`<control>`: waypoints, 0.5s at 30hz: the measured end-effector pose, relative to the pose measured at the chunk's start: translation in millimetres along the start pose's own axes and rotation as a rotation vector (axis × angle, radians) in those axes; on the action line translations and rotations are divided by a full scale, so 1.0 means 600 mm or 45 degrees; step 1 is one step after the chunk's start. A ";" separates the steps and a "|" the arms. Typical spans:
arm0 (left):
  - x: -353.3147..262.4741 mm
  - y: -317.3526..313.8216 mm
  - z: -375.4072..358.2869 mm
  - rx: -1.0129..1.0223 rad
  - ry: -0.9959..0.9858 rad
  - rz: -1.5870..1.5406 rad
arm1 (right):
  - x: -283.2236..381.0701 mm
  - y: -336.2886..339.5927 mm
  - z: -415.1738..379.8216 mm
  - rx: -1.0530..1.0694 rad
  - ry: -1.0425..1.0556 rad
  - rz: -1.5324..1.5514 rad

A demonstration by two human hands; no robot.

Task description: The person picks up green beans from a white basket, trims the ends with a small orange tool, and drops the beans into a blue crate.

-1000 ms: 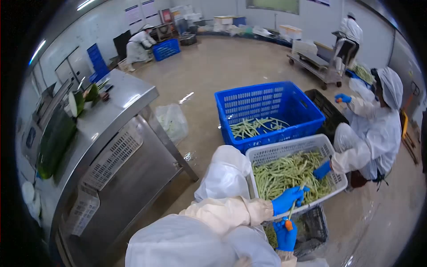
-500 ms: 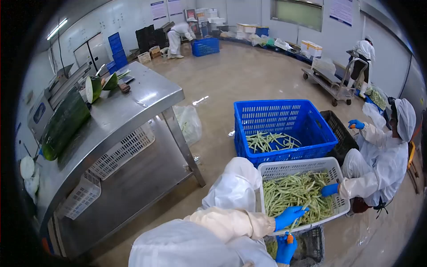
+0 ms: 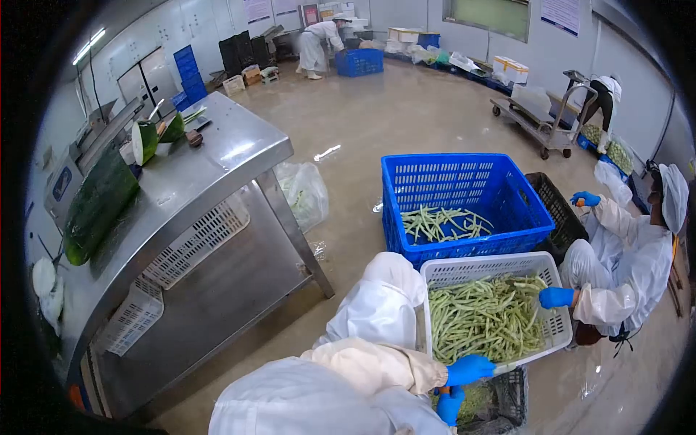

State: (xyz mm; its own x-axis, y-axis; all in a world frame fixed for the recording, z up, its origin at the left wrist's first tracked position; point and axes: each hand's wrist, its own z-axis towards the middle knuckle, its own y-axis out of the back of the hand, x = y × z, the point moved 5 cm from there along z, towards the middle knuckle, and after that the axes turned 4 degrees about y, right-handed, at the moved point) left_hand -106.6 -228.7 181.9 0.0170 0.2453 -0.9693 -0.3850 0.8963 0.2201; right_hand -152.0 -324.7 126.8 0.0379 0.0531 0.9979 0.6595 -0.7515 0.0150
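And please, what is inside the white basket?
The white basket holds a heap of green beans. The heap covers its floor, so anything beneath cannot be seen. The left hand hides part of the near rim.

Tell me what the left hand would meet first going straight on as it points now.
The left hand would probably meet the near rim of the white perforated crate first; depth is unclear, so it might pass just above.

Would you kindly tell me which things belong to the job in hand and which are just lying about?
Likely the job: beans, orange tool, bean-filled white basket, nearest blue crate.

Seemingly lying about: whole gourd, gourd pieces, trolley.
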 end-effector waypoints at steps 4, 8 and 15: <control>-0.014 0.010 -0.005 0.395 0.133 0.263 | 0.038 0.072 0.012 -0.384 0.074 0.142; 0.015 0.048 0.011 0.447 0.000 0.509 | 0.038 0.171 -0.004 -1.069 0.014 0.538; 0.079 0.151 0.064 -0.066 0.188 -0.037 | -0.105 0.264 -0.023 -1.065 -0.194 0.490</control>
State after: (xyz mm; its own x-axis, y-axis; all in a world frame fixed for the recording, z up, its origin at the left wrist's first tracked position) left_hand -105.4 -121.7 159.9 -0.1056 0.1590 -0.9816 -0.4337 0.8809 0.1894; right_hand -60.5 -456.1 67.1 0.2784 -0.2566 0.9255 -0.1714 -0.9615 -0.2150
